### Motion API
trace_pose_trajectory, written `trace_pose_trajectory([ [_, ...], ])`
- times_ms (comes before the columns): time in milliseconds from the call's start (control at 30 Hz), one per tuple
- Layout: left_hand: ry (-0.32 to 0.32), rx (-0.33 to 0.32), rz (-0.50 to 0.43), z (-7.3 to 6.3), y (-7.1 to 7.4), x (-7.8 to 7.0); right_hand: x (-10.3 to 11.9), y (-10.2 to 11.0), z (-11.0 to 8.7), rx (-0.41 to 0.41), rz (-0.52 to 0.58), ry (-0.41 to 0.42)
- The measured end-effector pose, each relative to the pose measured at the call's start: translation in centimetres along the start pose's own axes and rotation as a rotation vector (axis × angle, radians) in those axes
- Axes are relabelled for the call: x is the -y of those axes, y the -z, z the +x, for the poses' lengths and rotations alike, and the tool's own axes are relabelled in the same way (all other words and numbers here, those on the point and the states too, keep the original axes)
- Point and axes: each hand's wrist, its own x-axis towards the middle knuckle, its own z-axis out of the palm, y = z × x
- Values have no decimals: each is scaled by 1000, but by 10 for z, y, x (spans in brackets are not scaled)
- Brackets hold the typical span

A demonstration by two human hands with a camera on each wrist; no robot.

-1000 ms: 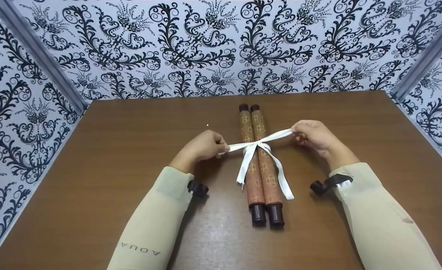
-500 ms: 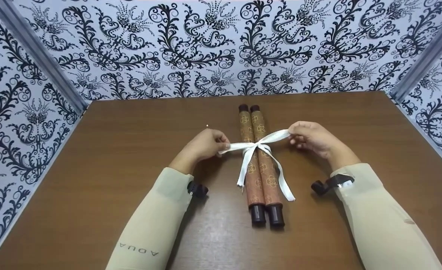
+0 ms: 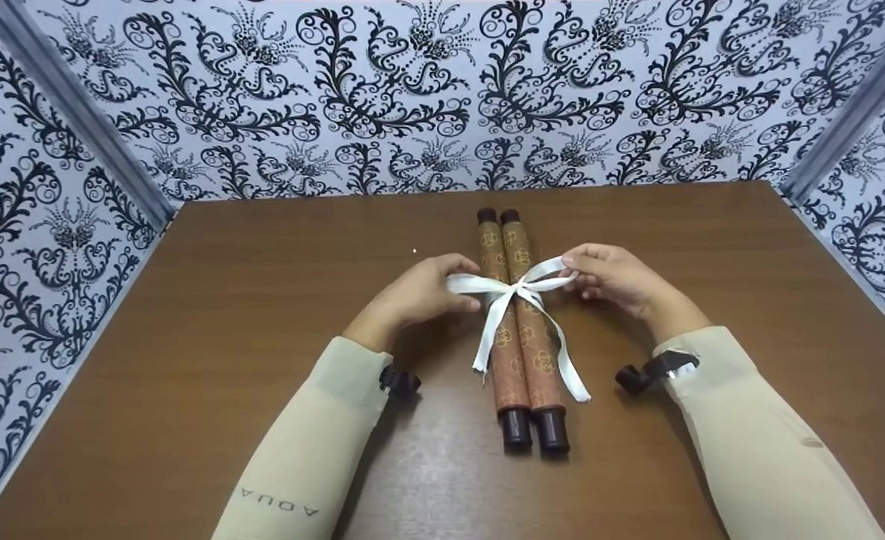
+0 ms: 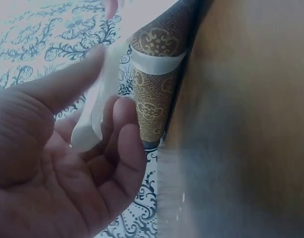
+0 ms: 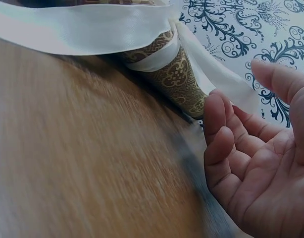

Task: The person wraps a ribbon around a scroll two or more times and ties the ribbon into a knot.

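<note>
Two rolled scrolls in gold-patterned brocade with dark end knobs lie side by side. A white ribbon binds them in a bow, its two tails hanging toward the near end. At the bow's left loop is my left hand, thumb and fingers spread; the left wrist view has the loop lying loosely between them. My right hand is by the right loop, its fingertips touching or very near it. In the right wrist view its thumb stands apart from the fingers, and the ribbon passes behind them.
The scrolls lie on a brown wooden table. Walls with black floral patterns enclose its back and sides. Dark wrist cameras are strapped over both beige sleeves.
My left hand has let go of its loop and moved right, spreading thumb and fingers. My right hand has come slightly inward, its grip loosened; the right loop has opened wider. The scrolls have stayed put.
</note>
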Motion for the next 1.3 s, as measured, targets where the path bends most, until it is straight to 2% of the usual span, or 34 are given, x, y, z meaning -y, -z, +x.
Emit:
trace_pose_trajectory([
  [133, -65, -27, 137, 1, -4, -5, -1, -2, 2, -12, -9, -3],
  [200, -94, -71, 187, 1, -5, -7, -2, -3, 3, -17, -14, 2],
  [267, -105, -120, 194, 2, -6, -9, -3, -3, 3, -24, -18, 11],
  [400, -67, -172, 108, 3, -7, -10, -3, -5, 3, -30, -24, 20],
  [733, 90, -126, -211, 5, -12, -1, -5, -6, 4, -33, -32, 15],
  [800, 108, -134, -237, 5, -13, -1, -5, -6, 5, -36, -35, 11],
  [900, 97, -195, -250, 6, -13, -2, -6, -6, 5, -42, -39, 10],
  [1033, 52, -271, -327, 7, -15, -5, -6, -6, 6, -41, -43, 12],
  [1200, 28, -261, -470, 7, -17, -9, -6, -7, 6, -42, -42, 10],
  [1300, 27, -260, -520, 7, -19, -10, -7, -7, 5, -37, -39, 6],
])
